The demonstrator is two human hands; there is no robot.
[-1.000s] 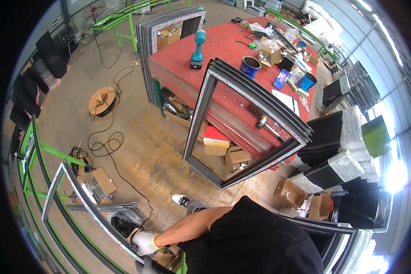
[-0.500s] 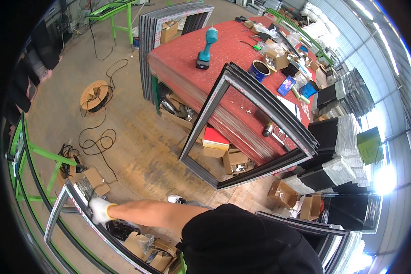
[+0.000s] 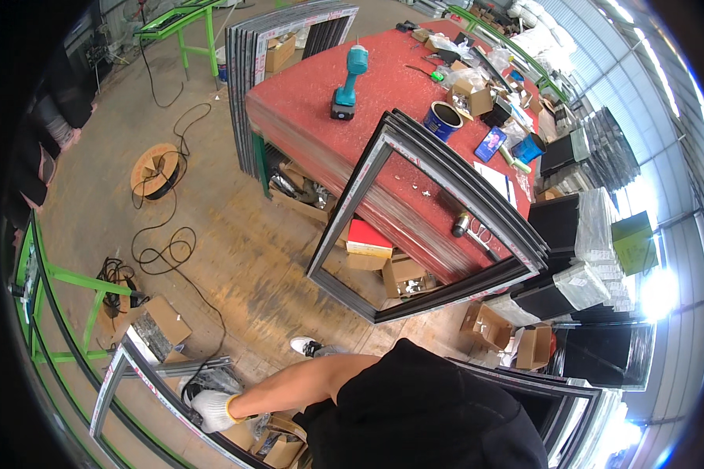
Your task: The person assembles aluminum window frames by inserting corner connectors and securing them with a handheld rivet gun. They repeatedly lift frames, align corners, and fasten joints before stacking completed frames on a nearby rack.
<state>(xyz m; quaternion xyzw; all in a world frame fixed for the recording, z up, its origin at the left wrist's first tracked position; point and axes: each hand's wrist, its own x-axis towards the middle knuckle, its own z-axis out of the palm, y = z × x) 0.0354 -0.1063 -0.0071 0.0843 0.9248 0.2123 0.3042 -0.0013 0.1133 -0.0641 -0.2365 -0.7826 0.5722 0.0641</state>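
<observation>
My left hand, in a white glove, reaches out to the lower left with a bare forearm. It is closed on the near bar of a grey metal window frame that stands tilted on the floor. My dark-clothed torso fills the lower middle of the view. My right hand is hidden from view. A stack of dark window frames leans against the red worktable ahead of me, well away from the hand.
A teal cordless drill, a blue can and small tools lie on the table. Cardboard boxes sit near the hand and under the table. A cable spool and loose black cables lie left. Green racks stand far left.
My left arm stretched out to the left onto the grey frame, then slid back along its bar toward me. The view tilted slightly.
</observation>
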